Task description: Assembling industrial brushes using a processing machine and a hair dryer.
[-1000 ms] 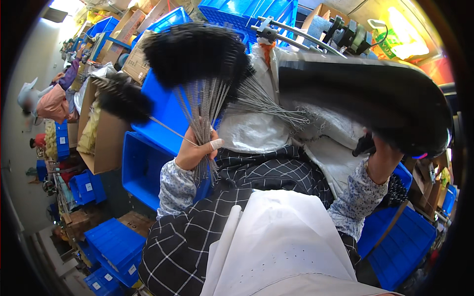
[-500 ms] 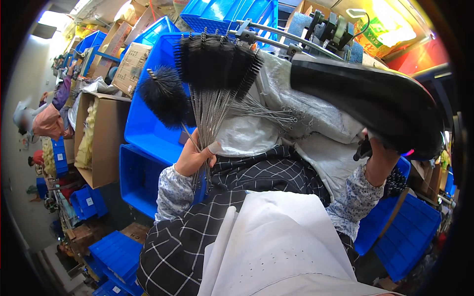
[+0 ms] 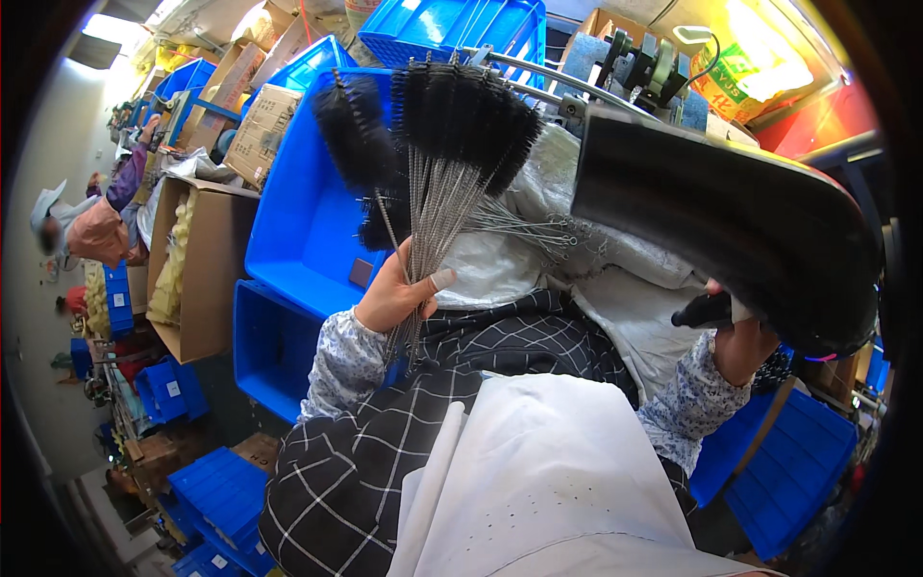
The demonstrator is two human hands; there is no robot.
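My left hand (image 3: 396,293) grips a bundle of black bottle brushes (image 3: 452,120) by their twisted wire stems, bristle heads up, over a blue plastic bin (image 3: 298,231). My right hand (image 3: 738,344) holds the black handle of a large black curved cover (image 3: 731,216) that juts out at the right. More wire stems lie on a grey plastic sack (image 3: 538,260) between the hands. A checked cloth and a white apron cover my lap.
A cardboard box (image 3: 197,279) with yellowish pieces stands to the left. Blue crates (image 3: 216,490) are stacked on the floor and at the back. Another person (image 3: 91,226) sits at far left. A metal machine (image 3: 635,67) stands behind the cover.
The brush bundle has swung right and nearer to the black cover. The view has tilted, so the bins and boxes at left show more.
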